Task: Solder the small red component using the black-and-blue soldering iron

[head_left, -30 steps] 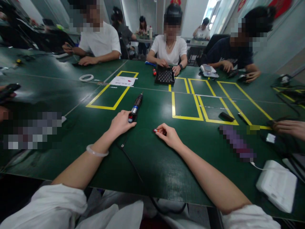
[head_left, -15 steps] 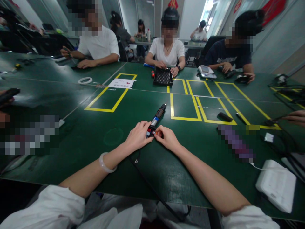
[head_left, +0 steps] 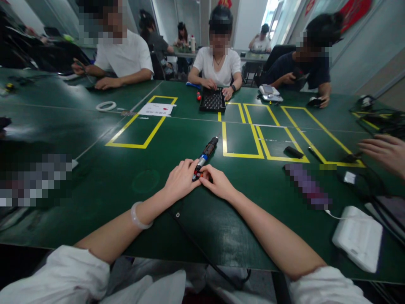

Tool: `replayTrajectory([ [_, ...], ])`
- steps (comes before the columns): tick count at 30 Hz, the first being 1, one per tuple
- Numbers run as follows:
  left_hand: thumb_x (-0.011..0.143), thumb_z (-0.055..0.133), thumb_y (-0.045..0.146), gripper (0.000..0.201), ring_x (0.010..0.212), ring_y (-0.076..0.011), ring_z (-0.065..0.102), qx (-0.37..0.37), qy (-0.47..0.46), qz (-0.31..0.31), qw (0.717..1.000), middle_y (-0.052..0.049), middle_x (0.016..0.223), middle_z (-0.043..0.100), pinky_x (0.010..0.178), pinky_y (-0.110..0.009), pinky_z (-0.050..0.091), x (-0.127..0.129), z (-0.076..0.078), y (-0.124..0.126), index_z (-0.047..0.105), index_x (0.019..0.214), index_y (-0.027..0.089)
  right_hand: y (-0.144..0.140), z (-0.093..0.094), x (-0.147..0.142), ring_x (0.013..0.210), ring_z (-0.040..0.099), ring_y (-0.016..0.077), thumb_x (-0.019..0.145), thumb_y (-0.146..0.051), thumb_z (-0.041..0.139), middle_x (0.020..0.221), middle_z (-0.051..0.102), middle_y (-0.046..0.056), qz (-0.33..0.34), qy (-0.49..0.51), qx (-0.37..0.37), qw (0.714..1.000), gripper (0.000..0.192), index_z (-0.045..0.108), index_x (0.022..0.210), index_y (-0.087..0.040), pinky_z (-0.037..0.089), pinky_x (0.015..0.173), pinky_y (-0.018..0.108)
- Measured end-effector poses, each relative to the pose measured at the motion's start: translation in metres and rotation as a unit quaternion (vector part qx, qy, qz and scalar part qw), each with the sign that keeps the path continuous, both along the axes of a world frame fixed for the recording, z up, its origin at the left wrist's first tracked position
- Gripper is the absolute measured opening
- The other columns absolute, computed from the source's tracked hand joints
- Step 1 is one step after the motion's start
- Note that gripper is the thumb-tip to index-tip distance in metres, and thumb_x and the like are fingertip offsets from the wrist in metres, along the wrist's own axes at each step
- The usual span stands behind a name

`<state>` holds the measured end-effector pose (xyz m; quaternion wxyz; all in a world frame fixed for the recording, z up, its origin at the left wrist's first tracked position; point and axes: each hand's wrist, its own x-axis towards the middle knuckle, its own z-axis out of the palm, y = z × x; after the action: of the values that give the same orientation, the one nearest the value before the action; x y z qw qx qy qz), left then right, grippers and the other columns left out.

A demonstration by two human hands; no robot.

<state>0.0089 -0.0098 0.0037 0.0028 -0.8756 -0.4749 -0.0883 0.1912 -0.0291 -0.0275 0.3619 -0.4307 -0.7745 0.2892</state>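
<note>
A black and blue pen-shaped power tool [head_left: 206,153] lies on the green table [head_left: 104,177], its tip pointing away from me. My left hand [head_left: 181,180] grips its near end, where a black cable [head_left: 196,247] runs back toward me. My right hand [head_left: 216,181] pinches a small red part [head_left: 198,176] and holds it against the tool's near end. Both hands meet at that spot.
Yellow tape rectangles [head_left: 141,128] mark the table. A black tray [head_left: 212,101] sits before the person opposite. A white device [head_left: 357,238] lies near right, a small black bar [head_left: 293,152] mid right. Another person's hand [head_left: 382,154] reaches in from the right. A white ring [head_left: 106,106] lies far left.
My left hand slid the tool rightward to meet my right hand with the red part. The two hands now touch at the tool's near end.
</note>
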Motion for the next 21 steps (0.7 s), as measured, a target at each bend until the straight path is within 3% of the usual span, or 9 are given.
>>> replayTrajectory([
  [6, 0.091, 0.049, 0.049, 0.062, 0.111, -0.0294, 0.05, -0.017, 0.005, 0.014, 1.0, -0.014, 0.126, 0.05, 0.084, -0.039, 0.049, -0.016, 0.001, 0.016, 0.037, 0.144, 0.02, 0.001, -0.001, 0.002, 0.072, 0.055, 0.0148, 0.091, -0.025, 0.053, 0.081, 0.059, -0.001, -0.02, 0.014, -0.017, 1.0, 0.022, 0.05, 0.113, -0.022, 0.044, 0.071, 0.027],
  [9, 0.091, 0.048, 0.052, 0.062, 0.113, -0.0305, 0.049, -0.018, 0.014, 0.054, 0.998, -0.015, 0.128, 0.049, 0.086, -0.04, 0.048, -0.036, 0.003, 0.032, 0.039, 0.143, 0.021, 0.001, -0.001, 0.003, 0.074, 0.056, 0.0153, 0.091, -0.023, 0.053, 0.082, 0.06, 0.0, -0.021, 0.003, -0.016, 1.0, 0.022, 0.051, 0.113, -0.022, 0.043, 0.072, 0.027],
  [21, 0.089, 0.045, 0.059, 0.068, 0.12, -0.0357, 0.045, -0.062, 0.023, 0.237, 0.969, -0.019, 0.132, 0.043, 0.098, -0.046, 0.042, -0.156, -0.005, 0.114, 0.043, 0.14, 0.014, 0.003, -0.005, 0.003, 0.076, 0.056, 0.0156, 0.092, -0.022, 0.053, 0.083, 0.062, 0.001, -0.018, -0.021, -0.007, 1.0, 0.017, 0.055, 0.109, -0.021, 0.043, 0.072, 0.027],
])
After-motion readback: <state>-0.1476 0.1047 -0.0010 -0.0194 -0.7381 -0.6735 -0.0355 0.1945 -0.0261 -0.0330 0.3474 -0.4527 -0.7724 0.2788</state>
